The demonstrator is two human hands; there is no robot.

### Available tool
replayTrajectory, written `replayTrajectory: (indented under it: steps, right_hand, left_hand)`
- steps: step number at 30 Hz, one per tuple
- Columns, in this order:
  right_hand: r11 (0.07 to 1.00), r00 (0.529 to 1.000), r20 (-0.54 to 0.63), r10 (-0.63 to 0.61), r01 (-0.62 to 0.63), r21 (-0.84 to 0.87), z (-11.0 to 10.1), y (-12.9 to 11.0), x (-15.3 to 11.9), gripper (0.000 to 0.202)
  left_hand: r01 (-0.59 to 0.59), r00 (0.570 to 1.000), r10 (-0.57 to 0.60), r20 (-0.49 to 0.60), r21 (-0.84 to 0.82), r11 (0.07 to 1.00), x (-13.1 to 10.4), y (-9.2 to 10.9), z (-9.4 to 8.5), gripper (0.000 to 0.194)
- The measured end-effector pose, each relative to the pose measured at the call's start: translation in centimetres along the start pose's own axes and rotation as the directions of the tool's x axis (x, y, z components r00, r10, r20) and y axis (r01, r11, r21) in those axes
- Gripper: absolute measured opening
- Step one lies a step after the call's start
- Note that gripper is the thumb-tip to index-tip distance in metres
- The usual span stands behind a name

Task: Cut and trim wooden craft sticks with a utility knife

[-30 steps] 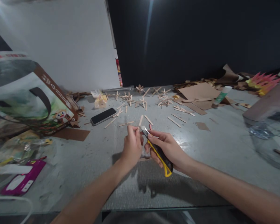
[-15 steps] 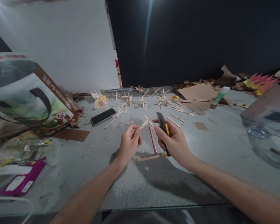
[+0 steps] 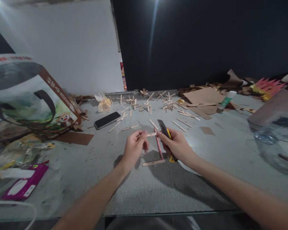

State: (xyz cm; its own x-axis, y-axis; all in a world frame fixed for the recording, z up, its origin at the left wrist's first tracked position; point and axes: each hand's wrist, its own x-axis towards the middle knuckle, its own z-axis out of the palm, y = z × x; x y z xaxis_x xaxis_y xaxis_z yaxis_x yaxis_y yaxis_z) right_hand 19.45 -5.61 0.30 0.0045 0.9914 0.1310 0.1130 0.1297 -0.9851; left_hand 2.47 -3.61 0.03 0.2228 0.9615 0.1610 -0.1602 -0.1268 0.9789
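Between the fingertips of my left hand [image 3: 134,147] is one end of a small wooden craft stick [image 3: 151,134], held level above the table. My right hand [image 3: 176,143] is wrapped round a black and yellow utility knife [image 3: 166,132], its tip pointing up and away to the left. The right thumb and fingertip meet the stick's other end. Below and between the hands lies a red and white striped pencil [image 3: 159,148], partly hidden by the stick. Nearer me, another craft stick [image 3: 153,163] rests flat on the table.
Loose craft sticks [image 3: 131,127] and several star-shaped stick pieces [image 3: 147,106] spread across the grey table [image 3: 124,198]. A phone [image 3: 107,120] lies left, beyond it a large printed bag [image 3: 24,95]. Cardboard sheets [image 3: 201,96] and a glue stick [image 3: 227,100] sit back right.
The craft stick has turned from slanting upward to nearly level. My right hand has come slightly lower, and its fingertips now touch the stick's right end.
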Motion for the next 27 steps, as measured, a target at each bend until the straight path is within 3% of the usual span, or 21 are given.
replayTrajectory:
  steps: [4,8,13,16,18,22,27]
  right_hand:
    - [0.998,0.998,-0.058,-0.039,0.042,0.046,0.7,-0.1,-0.4,0.053]
    - [0.995,0.998,-0.046,-0.048,0.052,0.089,1.2,0.0,-0.8,0.051]
    - [0.998,0.998,0.031,-0.058,0.057,0.038,1.5,0.6,-1.0,0.045]
    - [0.975,0.983,0.088,-0.161,0.173,-0.143,1.1,1.0,-0.9,0.04]
    - [0.919,0.964,0.113,-0.242,0.265,-0.291,0.5,1.1,-0.8,0.037]
    - [0.792,0.919,0.188,-0.346,0.393,-0.468,-1.2,1.3,-0.1,0.037]
    - [0.627,0.786,0.267,-0.557,0.609,-0.485,-2.5,1.9,1.5,0.039]
  left_hand:
    - [0.059,0.998,-0.054,0.031,-0.193,0.979,-0.2,-0.1,0.9,0.045]
    - [0.056,0.998,-0.047,0.047,-0.235,0.97,-0.3,-0.5,1.5,0.045]
    - [-0.027,0.996,0.015,-0.087,-0.141,0.99,0.0,-0.9,1.2,0.044]
    - [-0.14,0.984,0.136,-0.113,-0.023,0.99,0.0,-0.8,1.0,0.045]
    - [-0.176,0.978,0.178,-0.109,0.023,0.984,-0.2,-0.7,1.0,0.046]
    - [-0.122,0.989,0.123,-0.082,0.02,0.992,-0.4,-0.4,0.9,0.045]
    - [-0.135,0.984,0.15,-0.095,0.151,0.979,-0.6,-0.1,0.5,0.045]
